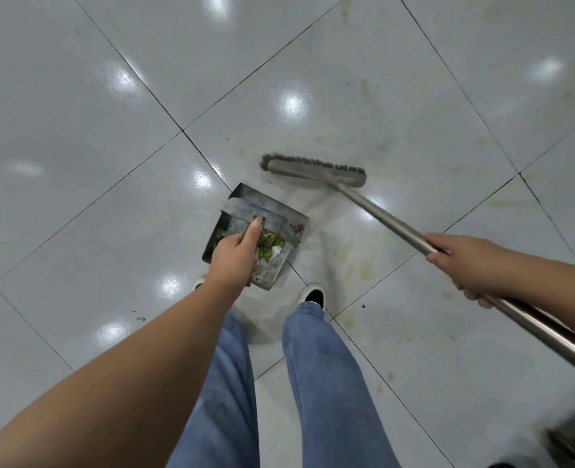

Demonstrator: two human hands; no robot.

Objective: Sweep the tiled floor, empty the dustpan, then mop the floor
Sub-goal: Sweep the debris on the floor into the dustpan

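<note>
Partly hidden: dustpan (245, 211) handle under left hand (235, 261); broom (316, 168) blurred.

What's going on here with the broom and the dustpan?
A person is sweeping a glossy white tiled floor. The left hand holds a grey metal dustpan by its handle; it already contains green leaf scraps and other litter. The right hand grips the metal handle of a grey-bristled broom, whose head sits just beyond the pan. Yellowish stains remain on the tiles, so mopping has not begun.
</note>
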